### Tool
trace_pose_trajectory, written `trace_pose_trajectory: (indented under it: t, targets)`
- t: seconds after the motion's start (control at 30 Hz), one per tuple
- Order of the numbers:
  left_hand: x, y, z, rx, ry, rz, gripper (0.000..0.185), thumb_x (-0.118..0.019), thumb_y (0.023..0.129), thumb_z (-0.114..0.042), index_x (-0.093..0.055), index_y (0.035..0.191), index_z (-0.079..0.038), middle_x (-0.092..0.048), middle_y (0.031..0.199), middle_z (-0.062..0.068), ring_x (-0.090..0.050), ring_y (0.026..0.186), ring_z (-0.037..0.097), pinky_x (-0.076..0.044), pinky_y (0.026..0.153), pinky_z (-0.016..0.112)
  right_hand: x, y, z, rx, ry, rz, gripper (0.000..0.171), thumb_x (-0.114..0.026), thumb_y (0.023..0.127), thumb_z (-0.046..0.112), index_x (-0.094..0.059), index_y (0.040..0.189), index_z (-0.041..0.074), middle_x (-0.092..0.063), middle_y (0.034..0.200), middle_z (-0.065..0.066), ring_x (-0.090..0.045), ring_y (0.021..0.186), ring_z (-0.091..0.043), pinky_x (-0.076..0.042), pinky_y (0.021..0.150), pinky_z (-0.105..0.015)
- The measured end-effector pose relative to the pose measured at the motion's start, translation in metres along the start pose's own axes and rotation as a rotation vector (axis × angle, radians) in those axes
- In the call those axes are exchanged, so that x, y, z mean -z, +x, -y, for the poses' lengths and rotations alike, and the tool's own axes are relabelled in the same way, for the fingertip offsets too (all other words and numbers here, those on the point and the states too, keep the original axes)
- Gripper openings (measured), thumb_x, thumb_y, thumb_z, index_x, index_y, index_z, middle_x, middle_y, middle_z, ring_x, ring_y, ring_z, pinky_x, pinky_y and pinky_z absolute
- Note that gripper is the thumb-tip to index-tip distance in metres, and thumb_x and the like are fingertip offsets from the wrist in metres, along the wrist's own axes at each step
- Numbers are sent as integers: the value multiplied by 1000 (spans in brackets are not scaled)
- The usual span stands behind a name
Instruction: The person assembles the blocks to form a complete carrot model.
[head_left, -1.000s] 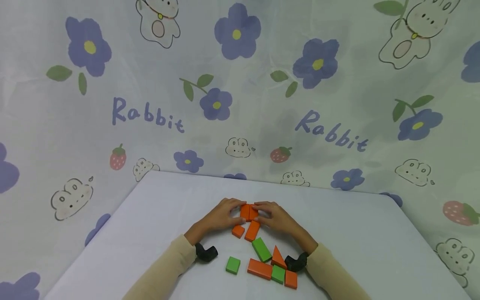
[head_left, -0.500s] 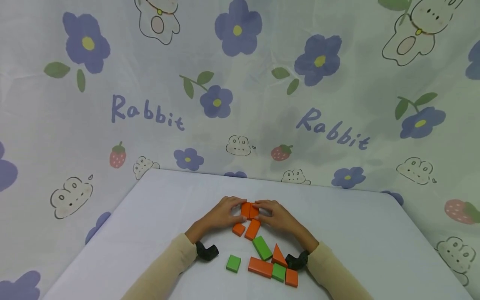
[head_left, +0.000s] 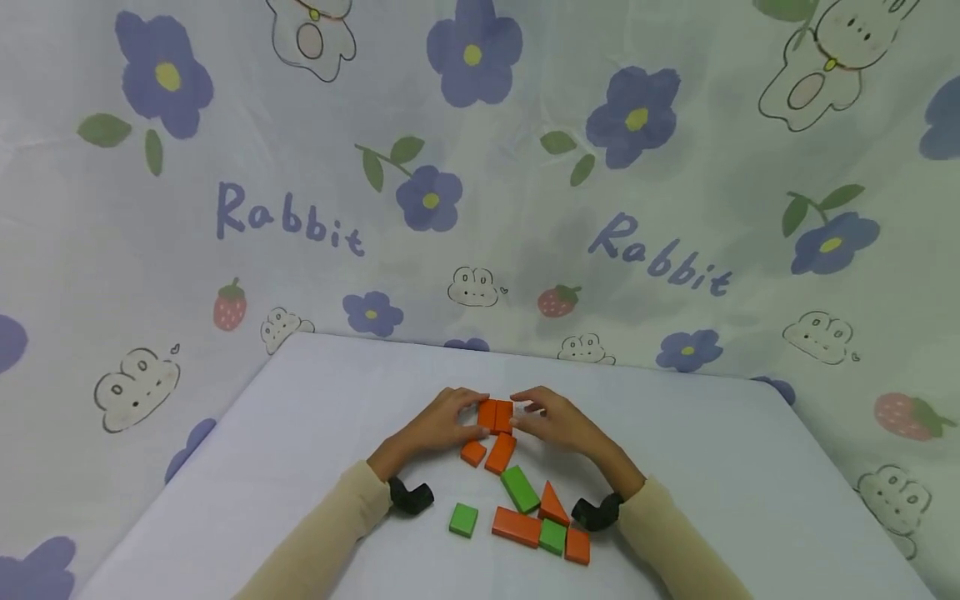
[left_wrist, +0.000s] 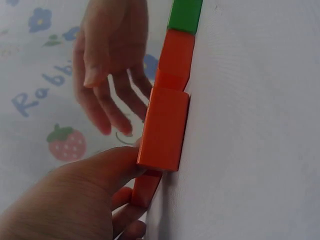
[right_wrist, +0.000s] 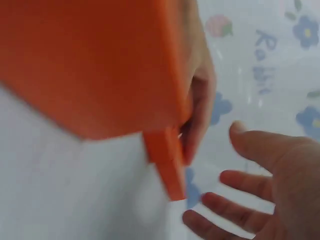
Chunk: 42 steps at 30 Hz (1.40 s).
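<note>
Parting from the paired orange blocks (head_left: 495,416), right hand (head_left: 557,419) grip now apart, left hand (head_left: 442,421) still pinching one

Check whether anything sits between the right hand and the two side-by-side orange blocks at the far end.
Nothing visible does: the right hand is just right of the two side-by-side orange blocks. The left hand is on their opposite side, and the slanted orange block lies on their near side.
</note>
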<state>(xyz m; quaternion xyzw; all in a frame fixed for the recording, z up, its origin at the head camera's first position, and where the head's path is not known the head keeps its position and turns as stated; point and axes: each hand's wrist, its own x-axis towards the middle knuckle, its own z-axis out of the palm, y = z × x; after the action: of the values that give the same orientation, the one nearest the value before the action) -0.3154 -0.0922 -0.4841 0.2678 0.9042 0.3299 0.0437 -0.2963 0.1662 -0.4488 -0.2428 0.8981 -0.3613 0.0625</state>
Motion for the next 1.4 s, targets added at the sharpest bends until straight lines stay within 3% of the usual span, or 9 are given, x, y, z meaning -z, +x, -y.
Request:
trace_pose_trajectory:
  t: [0.13, 0.3, 0.57, 0.73, 0.87, 1.27, 1.4]
  targets:
    - [0, 1, 0, -7, -7, 11, 63, -71, 91, -44, -53, 145, -18, -53, 146, 5, -46, 131, 26, -42, 111, 50, 0, -13, 20, 12, -166, 80, 42, -71, 92, 39, -63, 123, 12, -65, 115, -4, -61, 102, -16, -57, 88, -37]
    - [0, 3, 1, -22, 3, -22, 62, -72, 91, -42, -54, 145, -17, -54, 146, 6, -46, 132, 28, -41, 112, 51, -13, -24, 32, 81, -408, 137, 54, -73, 87, 52, -62, 123, 14, -62, 109, -1, -57, 91, -12, -57, 83, -30]
    - [-5, -1, 2, -12, -5, 6, 64, -71, 90, -46, -53, 145, -18, -53, 146, 6, -45, 133, 28, -41, 111, 51, -34, -32, 32, 88, -576, 46, 65, -69, 83, 64, -62, 126, 16, -65, 119, -6, -61, 97, -17, -59, 85, -37]
    - [-6, -3, 0, -5, 0, -11, 63, -72, 90, -45, -54, 144, -19, -54, 145, 6, -46, 132, 29, -41, 111, 52, -45, -35, 38, 154, -702, -41, 65, -69, 84, 63, -64, 123, 10, -67, 117, -7, -64, 98, -22, -59, 86, -38]
    - [-6, -3, 1, -2, 2, -5, 63, -71, 90, -46, -54, 145, -19, -54, 145, 5, -46, 131, 27, -42, 110, 51, -48, -38, 42, 151, -724, -65, 63, -73, 83, 59, -65, 120, 9, -67, 116, -7, -65, 96, -22, -59, 85, -37]
    - [-2, -3, 1, -15, 15, -15, 63, -71, 90, -47, -54, 145, -19, -54, 145, 6, -47, 130, 28, -43, 109, 51, -42, -35, 45, 123, -701, -17, 61, -71, 85, 58, -65, 123, 11, -66, 119, -7, -64, 100, -21, -58, 88, -39]
    - [-1, -3, 0, -33, 9, -17, 63, -71, 90, -47, -54, 145, -19, -55, 145, 6, -47, 129, 28, -43, 109, 51, -37, -35, 46, 137, -630, -19, 57, -72, 85, 56, -67, 121, 12, -67, 115, -7, -63, 95, -19, -59, 85, -37]
